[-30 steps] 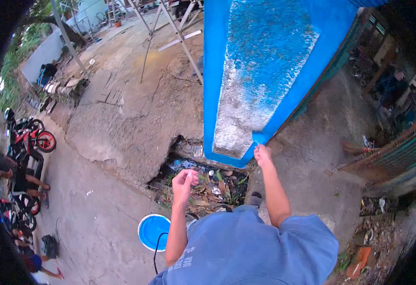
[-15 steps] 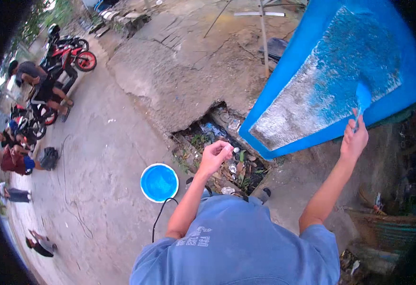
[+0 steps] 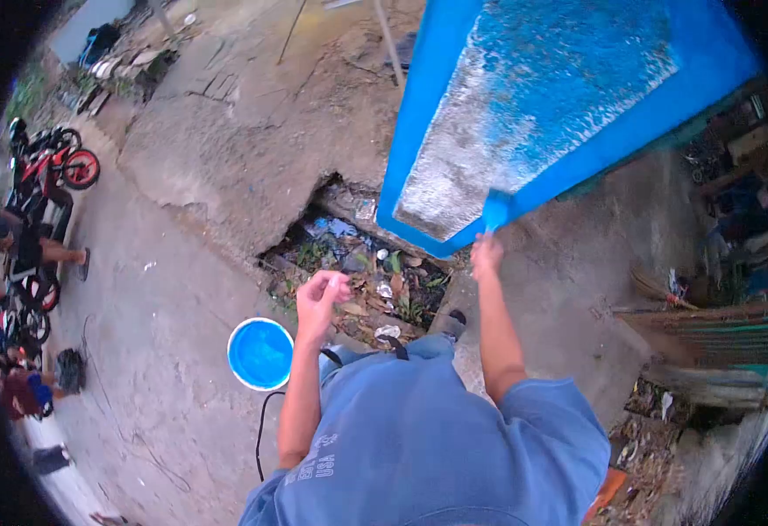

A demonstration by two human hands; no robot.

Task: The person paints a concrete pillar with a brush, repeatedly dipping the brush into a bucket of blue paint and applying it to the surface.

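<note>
My right hand [image 3: 487,254] grips a paintbrush [image 3: 496,210] coated in blue, its head against the lower edge of a panel. That panel has a bright blue border [image 3: 412,188] around a rough middle [image 3: 458,167], blue toward the top and whitish grey toward the lower left. My left hand [image 3: 321,302] hovers over the drain opening with its fingers curled into a pinch; what they hold, if anything, I cannot make out. Left of my left forearm, a white-rimmed bucket [image 3: 261,354] of blue paint stands on the concrete.
Before my feet lies a broken-edged drain hole [image 3: 358,263] with leaves and litter. Parked motorcycles [image 3: 51,171] and several people are at the left. A thin cable [image 3: 130,438] crosses the pavement. At the right, there is a striped woven item [image 3: 708,337] among clutter.
The brush in my right hand has moved from the panel's middle down and left to its lower edge. The view has shifted right, and my left hand stays pinched.
</note>
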